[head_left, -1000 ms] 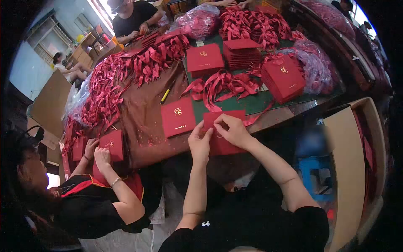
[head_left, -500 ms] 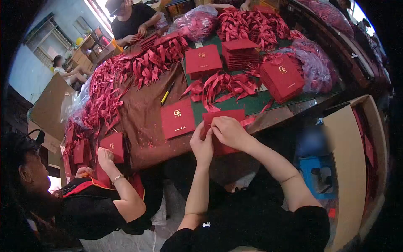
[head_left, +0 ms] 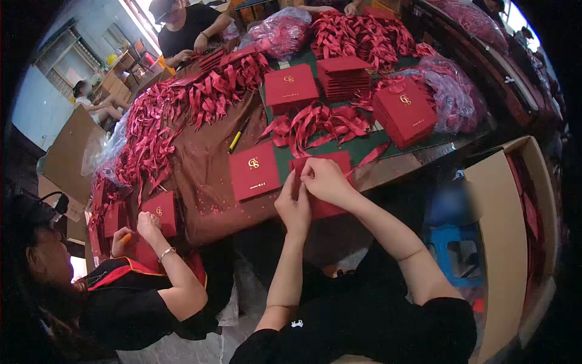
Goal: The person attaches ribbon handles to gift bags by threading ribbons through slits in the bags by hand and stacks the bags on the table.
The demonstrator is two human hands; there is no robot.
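Note:
A flat red gift bag (head_left: 324, 210) lies at the table's near edge, under both my hands. My left hand (head_left: 293, 206) grips its left side, thumb and fingers pressed together. My right hand (head_left: 326, 181) is closed in a pinch at the bag's upper part, close to the left fingertips; what the pinch holds is too small to make out. A red ribbon (head_left: 373, 155) trails out to the right of the bag. Just left of my hands rests another red bag with a gold logo (head_left: 254, 171).
Stacks of red bags (head_left: 291, 85) and heaps of red ribbon (head_left: 318, 126) cover the green mat. A yellow marker (head_left: 236, 141) lies on the brown cloth (head_left: 203, 158). A co-worker (head_left: 145, 291) handles bags at left. An open carton (head_left: 503, 242) and blue stool (head_left: 456, 255) stand at right.
My hands stay at the same bag with only slight finger movement. The co-worker at left has raised a hand holding something orange. The view has shifted slightly.

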